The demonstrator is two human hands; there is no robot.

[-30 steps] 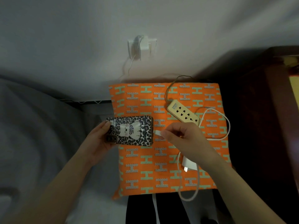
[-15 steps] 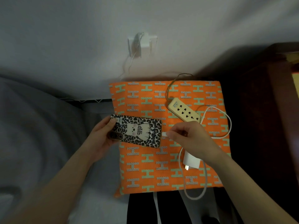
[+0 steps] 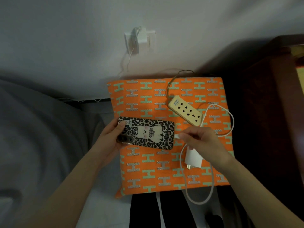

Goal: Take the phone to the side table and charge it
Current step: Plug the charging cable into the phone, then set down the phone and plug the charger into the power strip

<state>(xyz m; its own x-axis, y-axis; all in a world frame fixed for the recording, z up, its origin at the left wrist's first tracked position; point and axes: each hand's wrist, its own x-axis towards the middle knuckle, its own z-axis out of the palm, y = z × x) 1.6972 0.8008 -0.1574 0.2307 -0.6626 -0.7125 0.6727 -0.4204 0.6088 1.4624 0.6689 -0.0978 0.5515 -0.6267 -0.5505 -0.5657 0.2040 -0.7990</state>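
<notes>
A phone (image 3: 148, 134) in a leopard-print case with a cartoon figure lies face down, held at its camera end by my left hand (image 3: 110, 139), over the side table's orange patterned cloth (image 3: 143, 176). My right hand (image 3: 202, 140) pinches the white plug of the charging cable (image 3: 176, 137) right at the phone's right end. The cable loops to a white charger brick (image 3: 193, 159) lying unplugged on the cloth under my right wrist. A cream power strip (image 3: 185, 110) lies further back.
A white wall socket (image 3: 139, 40) with an adapter and a thin wire sits above the table. Grey bedding (image 3: 37, 129) fills the left. Dark wooden furniture (image 3: 269, 104) stands to the right. The cable's loop hangs past the table's front edge (image 3: 200, 201).
The phone moved right, further over the cloth. My right hand brought the cable plug up to the phone's right end, closing the gap between them.
</notes>
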